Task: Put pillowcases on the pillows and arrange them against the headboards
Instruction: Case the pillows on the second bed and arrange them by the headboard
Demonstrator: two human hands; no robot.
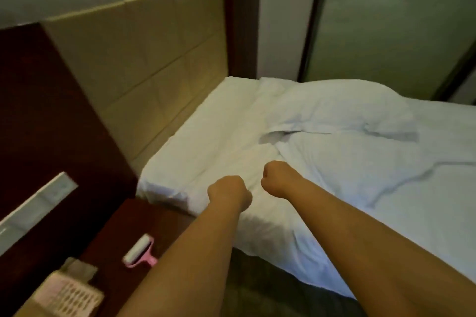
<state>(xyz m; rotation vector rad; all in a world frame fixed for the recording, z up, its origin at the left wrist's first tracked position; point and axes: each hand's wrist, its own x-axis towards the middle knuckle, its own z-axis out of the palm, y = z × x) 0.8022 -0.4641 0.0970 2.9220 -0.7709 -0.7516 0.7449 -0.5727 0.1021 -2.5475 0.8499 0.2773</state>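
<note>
Down at seven o'clock, a pale slotted basket point(69, 295) is sitting on the dark nightstand point(123, 234), and a pink lint roller point(140, 252) is lying just beside it toward three o'clock. Above them, at ten o'clock, the tan padded headboard point(144, 59) is running along the top edge of the bed point(438, 226). Near the middle, the left hand point(228, 194) is curling into a tight fist, bunching white fabric at the near corner of the bedding. Just at its two o'clock, the right hand point(275, 180) is closing the same way on that cloth; whether it is pillowcase or sheet cannot be told. Farther toward one o'clock, a white pillow point(342, 110) is lying rumpled on the bed, near the headboard.
</note>
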